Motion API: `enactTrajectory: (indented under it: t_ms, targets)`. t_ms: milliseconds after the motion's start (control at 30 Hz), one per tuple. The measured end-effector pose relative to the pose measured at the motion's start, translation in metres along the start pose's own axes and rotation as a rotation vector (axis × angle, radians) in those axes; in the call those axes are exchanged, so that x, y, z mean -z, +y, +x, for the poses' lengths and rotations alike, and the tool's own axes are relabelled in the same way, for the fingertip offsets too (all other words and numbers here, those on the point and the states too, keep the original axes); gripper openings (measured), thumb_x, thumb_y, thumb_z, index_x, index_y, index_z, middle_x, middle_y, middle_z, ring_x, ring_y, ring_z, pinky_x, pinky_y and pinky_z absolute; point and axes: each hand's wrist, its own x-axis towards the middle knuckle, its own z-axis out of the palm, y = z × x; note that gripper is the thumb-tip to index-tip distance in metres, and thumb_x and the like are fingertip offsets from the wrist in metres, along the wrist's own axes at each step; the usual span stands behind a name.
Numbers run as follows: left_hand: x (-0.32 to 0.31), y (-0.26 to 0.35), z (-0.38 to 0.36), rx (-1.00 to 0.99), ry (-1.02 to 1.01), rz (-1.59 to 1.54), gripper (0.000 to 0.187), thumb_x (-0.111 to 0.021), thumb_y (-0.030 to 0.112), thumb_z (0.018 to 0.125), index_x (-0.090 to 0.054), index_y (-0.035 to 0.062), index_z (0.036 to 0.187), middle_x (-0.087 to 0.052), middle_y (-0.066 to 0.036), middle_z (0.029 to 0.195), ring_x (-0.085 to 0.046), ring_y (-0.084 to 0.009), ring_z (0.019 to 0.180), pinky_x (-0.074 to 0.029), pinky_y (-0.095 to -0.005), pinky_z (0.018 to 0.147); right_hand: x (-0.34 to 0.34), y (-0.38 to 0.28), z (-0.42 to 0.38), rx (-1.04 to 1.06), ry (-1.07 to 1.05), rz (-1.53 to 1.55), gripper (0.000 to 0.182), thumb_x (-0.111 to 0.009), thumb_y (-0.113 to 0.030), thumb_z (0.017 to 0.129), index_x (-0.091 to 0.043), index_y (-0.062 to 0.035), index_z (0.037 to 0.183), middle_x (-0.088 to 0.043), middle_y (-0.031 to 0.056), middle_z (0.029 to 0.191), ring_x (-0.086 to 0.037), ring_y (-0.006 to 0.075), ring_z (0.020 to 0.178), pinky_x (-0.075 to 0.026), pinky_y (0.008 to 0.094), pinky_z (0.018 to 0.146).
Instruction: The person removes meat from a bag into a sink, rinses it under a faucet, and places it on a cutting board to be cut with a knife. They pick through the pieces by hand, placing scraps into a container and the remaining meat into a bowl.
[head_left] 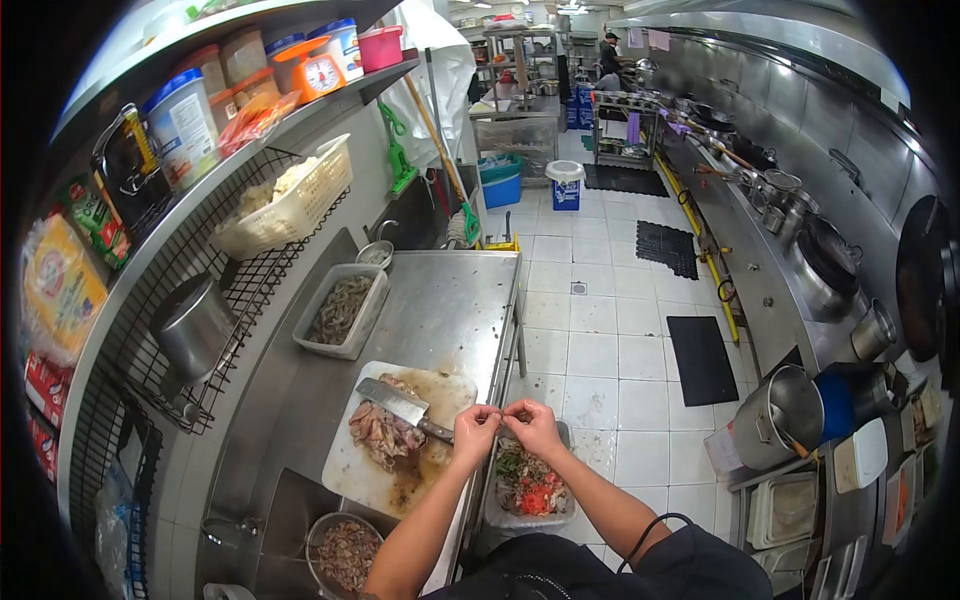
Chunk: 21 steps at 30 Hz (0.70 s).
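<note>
My left hand (474,434) and my right hand (534,426) meet with fingertips pinched together. Whatever lies between them is too small to make out. Just below is a clear plastic tub (494,510) holding mixed scraps with green and bright red bits. To the left, a stained white cutting board (352,478) carries a heap of raw pinkish seafood or meat pieces (380,432). A cleaver (396,402) rests across the heap, its dark handle (436,431) pointing toward my left hand.
A tub of grey shrimp (341,308) stands behind the board. At the sink, a metal bowl (344,553) holds chopped pieces. Wire shelving (250,290) overhangs the left side. Stoves (765,215) line the right wall. A person (609,55) stands far back.
</note>
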Motion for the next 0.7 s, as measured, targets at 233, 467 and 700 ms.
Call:
enactTrajectory:
  t_ms: [233, 467, 700]
  targets:
    - [-0.024, 0.001, 0.005, -0.019, 0.014, 0.175, 0.012, -0.073, 0.006, 0.092, -0.074, -0.0035, 0.099, -0.074, -0.008, 0.085, -0.067, -0.0123, 0.074, -0.054, -0.0288, 0.068, 0.025, 0.009, -0.002, -0.081, 0.014, 0.165, 0.011, -0.072, 0.006, 0.091, -0.071, 0.002, 0.101, -0.074, 0.0042, 0.097, -0.069, 0.0103, 0.091, -0.057, 0.0267, 0.085]
    - [-0.033, 0.008, 0.002, -0.03, 0.018, 0.237, 0.01, -0.074, 0.005, 0.089, -0.076, -0.0032, 0.093, -0.075, -0.008, 0.081, -0.067, -0.0113, 0.072, -0.054, -0.0288, 0.068, 0.033, 0.004, -0.002, 0.0, -0.017, 0.148, 0.014, -0.075, 0.001, 0.09, -0.066, -0.0001, 0.101, -0.071, 0.003, 0.093, -0.067, 0.0097, 0.086, -0.056, 0.0266, 0.078]
    - [-0.028, 0.003, 0.006, 0.025, -0.044, 0.21, 0.012, -0.076, 0.007, 0.084, -0.078, -0.0035, 0.091, -0.076, -0.008, 0.08, -0.068, -0.0113, 0.073, -0.055, -0.0288, 0.068, 0.032, 0.01, -0.003, -0.017, -0.049, 0.065, 0.016, -0.074, 0.0, 0.085, -0.062, -0.0025, 0.095, -0.066, 0.0014, 0.089, -0.061, 0.0083, 0.08, -0.053, 0.0264, 0.071]
